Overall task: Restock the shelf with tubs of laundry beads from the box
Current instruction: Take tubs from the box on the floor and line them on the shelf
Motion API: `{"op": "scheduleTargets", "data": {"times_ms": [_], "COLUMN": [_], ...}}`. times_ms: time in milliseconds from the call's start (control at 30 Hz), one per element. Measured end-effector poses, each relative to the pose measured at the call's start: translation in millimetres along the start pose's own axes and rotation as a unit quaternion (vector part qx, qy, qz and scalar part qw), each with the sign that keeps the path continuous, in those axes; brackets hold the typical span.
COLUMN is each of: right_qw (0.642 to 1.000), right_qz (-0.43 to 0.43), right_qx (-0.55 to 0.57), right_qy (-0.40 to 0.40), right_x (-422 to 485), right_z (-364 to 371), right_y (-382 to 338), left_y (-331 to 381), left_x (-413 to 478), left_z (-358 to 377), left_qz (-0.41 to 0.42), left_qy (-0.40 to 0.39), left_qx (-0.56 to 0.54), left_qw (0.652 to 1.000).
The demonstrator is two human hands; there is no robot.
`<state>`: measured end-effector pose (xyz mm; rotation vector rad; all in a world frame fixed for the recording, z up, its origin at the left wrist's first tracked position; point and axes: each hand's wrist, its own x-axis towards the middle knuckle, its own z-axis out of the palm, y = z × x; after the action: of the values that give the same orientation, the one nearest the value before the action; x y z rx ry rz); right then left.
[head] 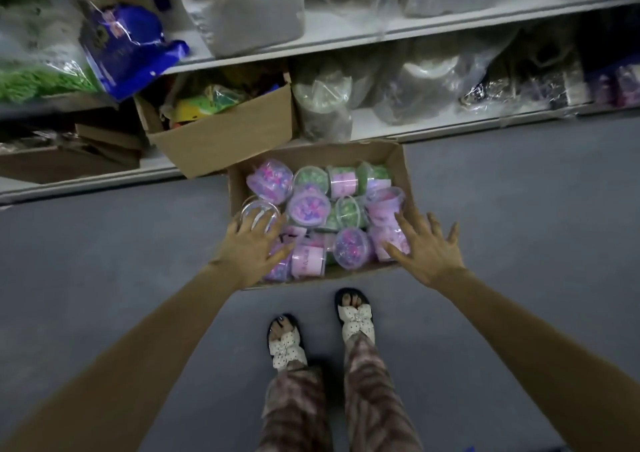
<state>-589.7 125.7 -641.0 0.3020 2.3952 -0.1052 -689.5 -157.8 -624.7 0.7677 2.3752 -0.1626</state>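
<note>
On the floor (138, 243) beside the lowest shelf (374, 124), cardboard box (398, 160) heaped with purple and green tubs (308, 205), left grip (254, 245) released, spread on a clear-lidded tub (259, 210) at its left edge, right grip (427, 247) released, splayed at its right edge

Nothing legible anywhere. Faint darker script on the pink label of a tub (309, 259) at the near side of the cardboard box (313, 154), too blurred to read. Same with the pink label of another tub (343, 184) toward the far side. Pale print on the blue bag (125, 46) up on the shelf (346, 33), smeared beyond reading. No numbers, price tags or signs to make out.
</note>
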Motion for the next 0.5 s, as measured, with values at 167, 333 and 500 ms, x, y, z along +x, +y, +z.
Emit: {"op": "scheduleTargets", "data": {"times_ms": [167, 333, 500], "right_qw": [0.999, 0.998, 0.996], "right_qz": [0.004, 0.001, -0.002], "right_qx": [0.029, 0.052, 0.073], "right_qy": [-0.020, -0.031, -0.046], "right_x": [24, 43, 61], "right_z": [49, 90, 121], "right_y": [-1, 2, -8], "left_y": [7, 10, 5], "left_x": [28, 50, 61], "left_z": [38, 75, 109], "left_qz": [0.016, 0.009, 0.004], "left_qy": [-0.033, -0.051, -0.068], "left_qx": [0.015, 0.023, 0.011], "left_qw": [0.999, 0.998, 0.998]}}
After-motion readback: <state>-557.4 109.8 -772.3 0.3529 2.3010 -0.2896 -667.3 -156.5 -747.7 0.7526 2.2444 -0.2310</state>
